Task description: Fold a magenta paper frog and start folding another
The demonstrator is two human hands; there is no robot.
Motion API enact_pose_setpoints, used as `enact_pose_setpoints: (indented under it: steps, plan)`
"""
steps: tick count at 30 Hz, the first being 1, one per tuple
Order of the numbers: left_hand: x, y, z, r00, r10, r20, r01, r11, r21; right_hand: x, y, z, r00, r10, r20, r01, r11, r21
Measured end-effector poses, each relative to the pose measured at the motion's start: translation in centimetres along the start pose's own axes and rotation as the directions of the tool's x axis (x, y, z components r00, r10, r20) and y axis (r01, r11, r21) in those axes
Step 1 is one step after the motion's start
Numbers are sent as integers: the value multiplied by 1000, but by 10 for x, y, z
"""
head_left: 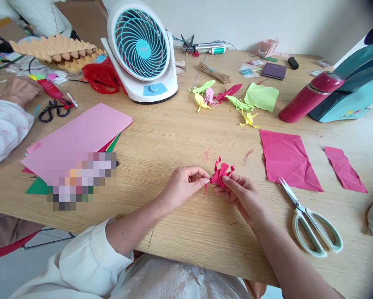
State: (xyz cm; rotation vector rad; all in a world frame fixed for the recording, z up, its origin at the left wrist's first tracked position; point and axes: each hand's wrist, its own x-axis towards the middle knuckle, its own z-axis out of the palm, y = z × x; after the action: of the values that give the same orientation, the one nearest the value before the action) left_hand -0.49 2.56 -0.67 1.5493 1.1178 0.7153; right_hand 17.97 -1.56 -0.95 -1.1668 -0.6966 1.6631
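Observation:
A small folded piece of dark pink paper [220,174], with several thin curled limbs like an origami animal, is held just above the wooden table. My right hand [240,192] grips its body between thumb and fingers. Pinched at one of its thin limbs on the left side is my left hand [189,181]. To the right lie a creased dark pink sheet [290,160] and a narrower pink strip [345,169]. White-handled scissors [307,220] rest near my right forearm, tips touching the sheet's lower edge.
Folded green, yellow and pink paper figures [209,95] lie toward the back, near a green sheet [261,96]. A fan [142,50] stands behind, a red bottle [311,97] at right. Pink paper sheets [80,141] are stacked left, near another person's hand [22,89].

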Motion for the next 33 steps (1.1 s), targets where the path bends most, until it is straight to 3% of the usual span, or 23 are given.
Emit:
enact_pose_setpoints:
  steps: [7,24,33]
  plan:
    - [1,-1,-2,1000,-12,25,14,997,-76,1,-4,-1,1000,23,20,-24,1000,19]
    - [1,1,-3,1000,-19,16,19,999,-32,0,-2,0,999,3,53,-1,999,-38]
    - [0,5,-3,1000,17,8,-17,997,73,0,-2,3,998,-16,59,21,997,-78]
